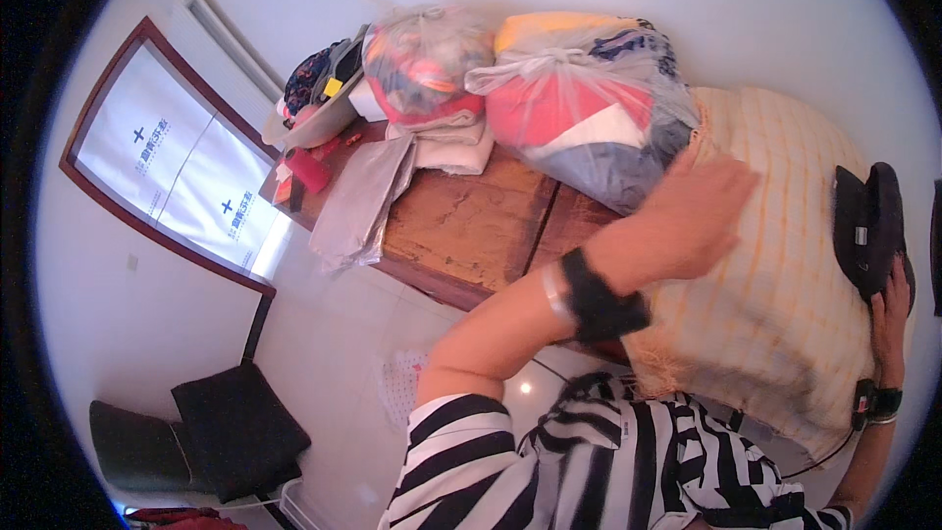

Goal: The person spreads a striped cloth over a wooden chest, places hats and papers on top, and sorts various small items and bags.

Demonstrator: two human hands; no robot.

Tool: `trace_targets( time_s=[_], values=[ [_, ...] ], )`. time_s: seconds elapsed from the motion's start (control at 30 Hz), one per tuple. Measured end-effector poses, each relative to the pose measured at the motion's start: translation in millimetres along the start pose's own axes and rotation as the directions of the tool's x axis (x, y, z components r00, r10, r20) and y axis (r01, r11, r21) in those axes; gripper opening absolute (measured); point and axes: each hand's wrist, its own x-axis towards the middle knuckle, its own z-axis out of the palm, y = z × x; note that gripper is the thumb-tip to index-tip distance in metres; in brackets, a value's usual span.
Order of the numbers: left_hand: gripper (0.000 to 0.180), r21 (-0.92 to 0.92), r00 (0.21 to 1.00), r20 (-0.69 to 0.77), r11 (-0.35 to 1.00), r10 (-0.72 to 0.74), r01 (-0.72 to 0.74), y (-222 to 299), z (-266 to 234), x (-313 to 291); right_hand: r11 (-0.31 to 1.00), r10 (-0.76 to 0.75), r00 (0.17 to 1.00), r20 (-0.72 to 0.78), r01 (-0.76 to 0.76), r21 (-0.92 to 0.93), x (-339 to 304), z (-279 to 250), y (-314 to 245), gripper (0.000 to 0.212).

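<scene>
My left hand (677,221), with a black band on its wrist, hangs over the cream checked cloth (785,245). Motion blurs it, and its fingers are partly turned out of sight. At the far right my right hand (891,312) grips the lower end of a black cap (871,231), its fingers lying along the edge. The cap is against the right side of the cloth-covered pile. Next to my left hand is a tied clear plastic bag (589,108) stuffed with red, white, yellow and dark cloth.
A second bag of clothes (429,64) rests on folded towels (456,142) atop a brown wooden chest (471,226). A silvery sheet (363,201) hangs over its left end, near a basin (324,118). A dark chair (240,427) stands at lower left, below a framed window (162,157).
</scene>
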Motion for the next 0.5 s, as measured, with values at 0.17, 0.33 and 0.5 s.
trace_targets(
  time_s=[0.17,0.33,0.5],
  values=[
    [0.058,0.089,0.964,-0.177,0.972,-0.200,0.218,-41.8,-49.9,-99.8,0.956,0.114,0.966,-0.234,-0.043,0.291,0.8,-37.9,-51.1,0.050],
    [0.046,0.104,0.850,-0.358,0.888,-0.387,0.448,-46.5,-91.7,-191.8,0.882,0.313,0.899,-0.306,-0.155,0.445,-3.1,-82.7,-152.8,0.050],
    [0.052,0.372,0.686,-0.529,0.590,-0.500,0.716,-82.6,-127.7,-273.9,0.831,0.161,0.970,-0.183,-0.034,0.555,-4.8,-96.1,-253.9,0.048]
  ],
)
